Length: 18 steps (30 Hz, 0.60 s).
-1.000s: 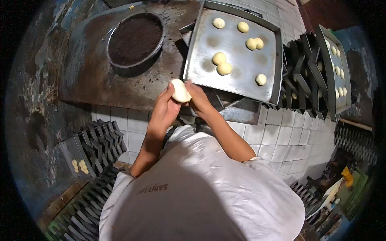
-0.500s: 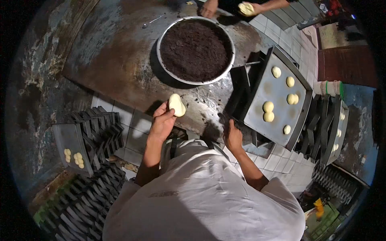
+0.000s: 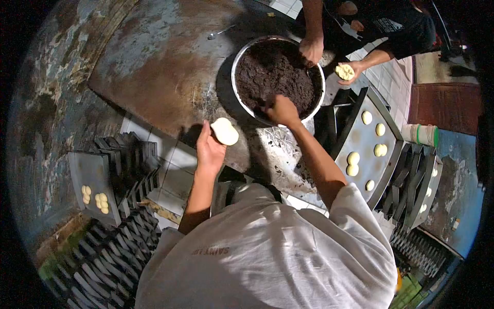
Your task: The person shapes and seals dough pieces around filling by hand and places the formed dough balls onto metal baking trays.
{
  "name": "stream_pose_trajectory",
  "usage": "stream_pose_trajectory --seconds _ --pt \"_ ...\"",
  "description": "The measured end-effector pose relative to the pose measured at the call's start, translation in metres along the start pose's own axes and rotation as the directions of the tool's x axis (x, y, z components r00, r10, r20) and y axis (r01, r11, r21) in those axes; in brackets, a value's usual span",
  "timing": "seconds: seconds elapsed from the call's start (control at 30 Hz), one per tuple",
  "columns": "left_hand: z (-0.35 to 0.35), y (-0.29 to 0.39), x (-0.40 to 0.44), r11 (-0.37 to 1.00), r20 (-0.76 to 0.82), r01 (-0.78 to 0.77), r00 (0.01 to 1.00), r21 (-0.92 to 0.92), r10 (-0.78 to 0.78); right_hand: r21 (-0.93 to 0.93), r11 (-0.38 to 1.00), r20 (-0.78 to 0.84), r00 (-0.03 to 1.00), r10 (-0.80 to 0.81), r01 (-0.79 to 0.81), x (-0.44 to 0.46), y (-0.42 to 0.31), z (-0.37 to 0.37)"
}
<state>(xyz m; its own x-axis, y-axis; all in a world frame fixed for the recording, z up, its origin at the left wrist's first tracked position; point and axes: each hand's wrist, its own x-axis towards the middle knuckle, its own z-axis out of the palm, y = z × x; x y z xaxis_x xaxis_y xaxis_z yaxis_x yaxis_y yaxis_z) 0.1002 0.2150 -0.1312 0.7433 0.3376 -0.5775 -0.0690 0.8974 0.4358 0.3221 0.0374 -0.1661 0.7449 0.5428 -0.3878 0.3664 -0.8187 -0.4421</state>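
A flattened, pale piece of dough point(image 3: 225, 132) rests on the fingers of my left hand point(image 3: 210, 154), near the table's front edge. The thumb stands up beside it. My right hand point(image 3: 282, 110) reaches into the near side of a large round metal bowl point(image 3: 234, 91). Its curled fingers are pushed into the dark brown, crumbly filling point(image 3: 272, 72), which partly hides their tips. Across the bowl, another person's hand point(image 3: 312, 49) touches the filling at the far right rim. That person's other hand point(image 3: 356, 69) holds an opened piece of dough point(image 3: 345, 71).
On my right, a baking tray point(image 3: 355, 135) carries several dough balls. Another tray point(image 3: 89, 170) with dough balls stands on stacked trays at my left. A spoon point(image 3: 220, 33) lies on the worn table point(image 3: 154, 77). More stacked trays point(image 3: 411, 180) stand at far right.
My right hand has moved from beside the tray into the bowl's filling. The dough in my left hand now lies flatter on the fingers. The other person has reached into the bowl.
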Motion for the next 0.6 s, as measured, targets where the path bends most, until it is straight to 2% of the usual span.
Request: stream_pose_trajectory --seconds 0.03,0.07,0.1,0.17,0.2,0.23,0.37,0.43,0.47,0.5,0.6 --pt "-0.001 -0.001 0.000 0.998 0.048 0.022 0.999 -0.061 -0.019 0.243 0.970 0.035 0.999 -0.002 -0.006 -0.016 0.001 -0.018" --pt "0.002 -0.007 0.001 0.999 0.038 -0.021 0.999 -0.025 0.022 0.486 0.874 0.095 0.994 -0.044 -0.008 -0.033 0.004 -0.026" --pt "0.009 -0.013 -0.001 1.000 0.042 -0.021 0.999 -0.021 0.022 0.697 0.717 0.137 0.986 -0.098 -0.026 -0.052 0.005 -0.031" --pt "0.026 -0.028 -0.005 0.993 -0.023 0.032 0.999 0.113 -0.029 0.823 0.549 0.260 0.956 -0.137 -0.146 -0.105 -0.008 -0.058" --pt "0.032 -0.044 -0.003 0.997 0.029 0.066 0.997 0.049 -0.067 0.874 0.481 0.203 0.951 -0.234 -0.069 -0.123 0.003 -0.057" --pt "0.043 -0.053 -0.008 0.991 0.150 0.133 0.980 0.008 -0.133 0.906 0.413 0.210 0.944 -0.256 -0.090 -0.140 0.007 -0.055" --pt "0.074 -0.113 -0.025 0.949 0.275 0.313 0.916 -0.042 -0.291 0.952 0.295 -0.064 0.995 -0.073 0.083 -0.185 0.042 0.004" --pt "0.088 -0.135 -0.040 0.944 0.269 0.330 0.911 -0.024 -0.312 0.852 0.518 -0.140 0.987 0.080 0.079 -0.216 0.086 0.040" --pt "0.090 -0.148 -0.051 0.933 0.247 0.360 0.902 0.028 -0.355 0.883 0.449 -0.199 0.975 0.095 0.136 -0.241 0.101 0.054" --pt "0.096 -0.157 -0.064 0.914 0.229 0.403 0.886 0.051 -0.403 0.905 0.424 -0.108 0.983 0.149 0.035 -0.270 0.110 0.054" --pt "0.101 -0.186 -0.091 0.908 0.275 0.406 0.865 0.103 -0.419 0.928 0.371 -0.110 0.956 0.272 0.001 -0.331 0.153 0.095"
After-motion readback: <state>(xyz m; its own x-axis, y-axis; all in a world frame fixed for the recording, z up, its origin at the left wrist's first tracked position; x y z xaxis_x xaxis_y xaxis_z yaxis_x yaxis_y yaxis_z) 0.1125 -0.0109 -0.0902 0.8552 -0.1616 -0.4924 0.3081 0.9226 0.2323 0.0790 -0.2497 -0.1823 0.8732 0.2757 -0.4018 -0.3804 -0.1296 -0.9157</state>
